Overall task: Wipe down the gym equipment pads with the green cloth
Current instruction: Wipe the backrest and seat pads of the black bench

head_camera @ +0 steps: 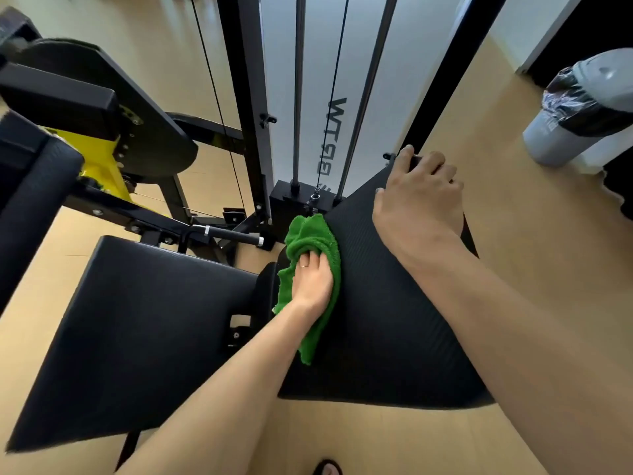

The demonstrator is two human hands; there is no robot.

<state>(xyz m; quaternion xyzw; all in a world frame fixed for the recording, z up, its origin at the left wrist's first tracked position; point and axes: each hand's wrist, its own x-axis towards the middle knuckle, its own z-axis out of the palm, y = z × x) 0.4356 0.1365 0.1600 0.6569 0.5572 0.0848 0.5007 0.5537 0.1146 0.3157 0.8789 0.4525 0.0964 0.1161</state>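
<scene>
A black ribbed back pad (387, 303) runs up the middle right of the view. My left hand (313, 277) presses the green cloth (310, 234) flat against the pad's left edge, with the cloth bunched above my fingers and hanging below my wrist. My right hand (419, 204) grips the top right corner of the same pad, fingers curled over its far edge. A second black pad, the seat (137, 330), lies to the left, apart from the cloth.
The machine's black frame, guide rods and cable (329, 97) rise behind the pads. A yellow and black pivot assembly (102, 159) and a short handle bar (229, 233) sit at left. A grey bin with a black liner (579, 108) stands at right on the wooden floor.
</scene>
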